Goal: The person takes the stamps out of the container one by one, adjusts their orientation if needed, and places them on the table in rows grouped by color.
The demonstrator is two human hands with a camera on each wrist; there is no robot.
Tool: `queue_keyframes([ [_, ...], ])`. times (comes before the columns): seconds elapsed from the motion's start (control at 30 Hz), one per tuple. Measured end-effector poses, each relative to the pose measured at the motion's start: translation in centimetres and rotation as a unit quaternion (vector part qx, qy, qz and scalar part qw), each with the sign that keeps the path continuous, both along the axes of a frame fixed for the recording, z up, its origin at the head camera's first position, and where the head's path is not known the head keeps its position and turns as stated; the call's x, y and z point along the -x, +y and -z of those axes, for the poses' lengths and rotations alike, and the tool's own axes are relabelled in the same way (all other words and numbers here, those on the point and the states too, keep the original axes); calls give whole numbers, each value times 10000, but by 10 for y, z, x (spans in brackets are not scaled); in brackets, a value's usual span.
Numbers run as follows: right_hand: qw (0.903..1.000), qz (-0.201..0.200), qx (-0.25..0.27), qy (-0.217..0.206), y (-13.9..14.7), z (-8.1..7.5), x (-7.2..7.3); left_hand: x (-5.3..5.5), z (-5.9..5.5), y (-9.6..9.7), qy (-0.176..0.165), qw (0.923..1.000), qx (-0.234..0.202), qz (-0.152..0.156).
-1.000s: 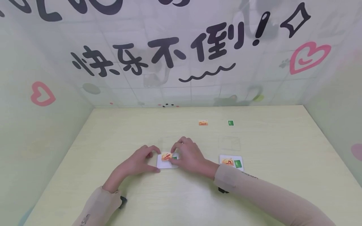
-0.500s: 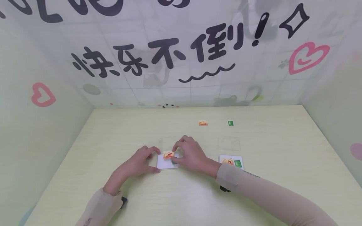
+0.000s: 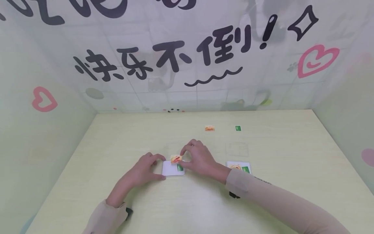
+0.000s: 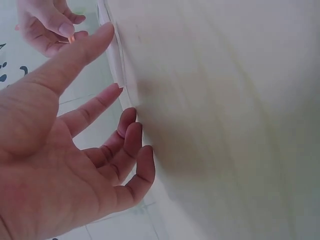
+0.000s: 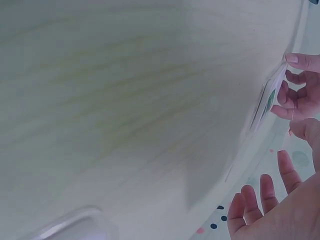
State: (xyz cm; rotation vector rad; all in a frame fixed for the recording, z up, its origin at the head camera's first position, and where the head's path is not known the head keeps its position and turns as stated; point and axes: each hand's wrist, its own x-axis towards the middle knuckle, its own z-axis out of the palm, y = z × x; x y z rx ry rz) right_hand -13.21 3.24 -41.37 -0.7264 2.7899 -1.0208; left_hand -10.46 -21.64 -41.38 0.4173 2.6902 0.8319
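In the head view, a flat white case (image 3: pixel 170 170) with rounded corners lies near the middle of the table. My left hand (image 3: pixel 143 170) holds it at its left side, index fingertip at the back corner and thumb at the front corner. Between thumb and index finger, my right hand (image 3: pixel 200 159) pinches a small orange-and-cream stamp (image 3: pixel 176 159) over the case's back edge. A green stamp (image 3: pixel 180 167) lies at the case's right end, just below the right thumb. The left wrist view shows the left thumb (image 4: pixel 82 52) and index fingertip at the case's edge.
Further right, a second white case (image 3: pixel 230 164) bears an orange and a green stamp, partly hidden by the right sleeve. An orange stamp (image 3: pixel 209 128) and a green stamp (image 3: pixel 238 128) lie at the back. A clear plastic lid (image 3: pixel 237 143) lies behind the second case.
My right hand has drawn the orange stamp slightly right and back across the case, uncovering more of the white surface and the green stamp. The left hand stays at the case's corners.
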Motion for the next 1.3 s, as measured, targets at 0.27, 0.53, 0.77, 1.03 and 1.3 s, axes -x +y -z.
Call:
queue_keyframes([
  [0.27, 9999, 135, 26, -65, 7, -3, 4, -1, 1, 2, 47, 9999, -85, -56],
  [0.53, 9998, 156, -43, -152, 9, -4, 9, -4, -3, 5, -76, 9997, 108, -220],
  [0.77, 9996, 223, -79, -184, 11, -3, 12, -6, -7, 7, -101, 9993, 225, -285],
  [1.03, 9995, 259, -29, -171, 15, -3, 16, -6, -7, 9, -72, 9993, 252, -264],
  [1.3, 9995, 291, 23, -82, 20, -4, 22, -4, -9, 9, 30, 9995, 240, -178],
])
